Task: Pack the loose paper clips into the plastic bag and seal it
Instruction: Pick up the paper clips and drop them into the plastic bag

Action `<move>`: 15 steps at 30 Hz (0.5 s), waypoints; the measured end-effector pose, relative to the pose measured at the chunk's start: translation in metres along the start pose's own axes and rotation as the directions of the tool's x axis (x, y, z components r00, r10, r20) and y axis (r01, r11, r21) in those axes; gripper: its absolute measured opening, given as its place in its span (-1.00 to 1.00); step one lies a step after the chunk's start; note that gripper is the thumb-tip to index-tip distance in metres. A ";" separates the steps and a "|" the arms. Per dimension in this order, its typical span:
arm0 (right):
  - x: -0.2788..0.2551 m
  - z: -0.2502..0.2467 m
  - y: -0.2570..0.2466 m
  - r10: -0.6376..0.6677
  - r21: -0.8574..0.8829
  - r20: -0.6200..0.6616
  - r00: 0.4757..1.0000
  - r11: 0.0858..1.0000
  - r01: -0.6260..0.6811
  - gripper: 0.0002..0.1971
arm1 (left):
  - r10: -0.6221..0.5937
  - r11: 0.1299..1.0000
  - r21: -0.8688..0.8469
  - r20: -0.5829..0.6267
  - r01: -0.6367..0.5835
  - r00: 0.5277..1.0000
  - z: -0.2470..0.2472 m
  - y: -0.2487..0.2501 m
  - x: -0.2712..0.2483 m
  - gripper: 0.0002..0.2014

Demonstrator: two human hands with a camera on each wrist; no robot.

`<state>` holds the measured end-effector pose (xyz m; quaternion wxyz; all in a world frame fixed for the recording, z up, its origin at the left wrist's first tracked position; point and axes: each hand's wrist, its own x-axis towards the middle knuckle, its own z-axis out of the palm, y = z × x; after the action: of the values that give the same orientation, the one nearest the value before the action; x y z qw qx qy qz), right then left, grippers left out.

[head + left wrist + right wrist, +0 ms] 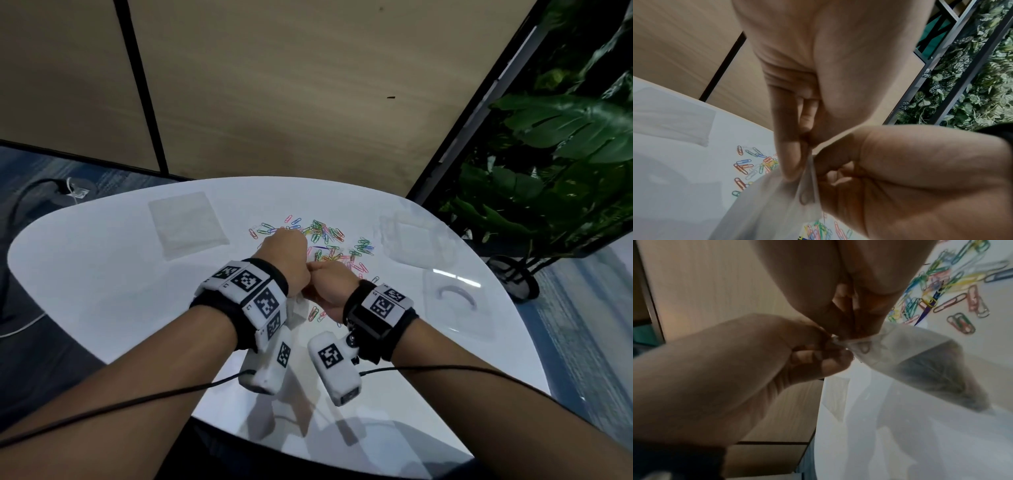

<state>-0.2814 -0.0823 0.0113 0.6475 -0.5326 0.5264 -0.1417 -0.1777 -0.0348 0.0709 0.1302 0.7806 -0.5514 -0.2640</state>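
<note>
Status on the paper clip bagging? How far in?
Early. Done: a small clear plastic bag is picked up, seemingly holding just one clip. In hand: left hand and right hand both pinch its mouth. Left: the pile of coloured paper clips still lies on the white table; the bag is unsealed.

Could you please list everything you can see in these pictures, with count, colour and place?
plastic bag: one, clear, held up between both hands
paper clips: many, mixed colours, loose on the table
table: one, white, rounded
stack of bags: one, clear, table's far left
plastic trays: two or so, clear, table's right
plants: several, green, right
left hand: pinches the bag's top
right hand: pinches the bag's top
</note>
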 end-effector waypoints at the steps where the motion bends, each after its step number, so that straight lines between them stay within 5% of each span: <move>1: 0.001 0.000 0.000 -0.011 -0.022 -0.007 1.000 1.000 0.010 -0.64 | -0.003 1.000 0.000 -0.002 0.003 1.000 0.000 0.000 0.001 -0.75; 6: 0.002 0.001 0.002 -0.181 -0.325 -0.122 0.976 0.936 0.133 -0.65 | -0.014 0.999 -0.033 -0.010 0.014 1.000 -0.005 -0.003 0.002 -0.73; 11: -0.003 0.004 -0.001 -0.180 -0.419 -0.022 0.983 0.895 0.155 -0.65 | -0.014 0.999 -0.053 -0.018 0.013 1.000 -0.005 -0.004 0.002 -0.78; 15: -0.015 -0.002 -0.011 -0.326 -0.654 -0.005 0.945 0.716 0.244 -0.82 | -0.004 0.997 -0.072 -0.010 0.003 1.000 -0.005 -0.003 0.000 -0.78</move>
<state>-0.2851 -0.0766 0.0284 0.3620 -0.7876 0.4919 -0.0818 -0.1725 -0.0339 0.0738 0.1604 0.7777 -0.5394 -0.2801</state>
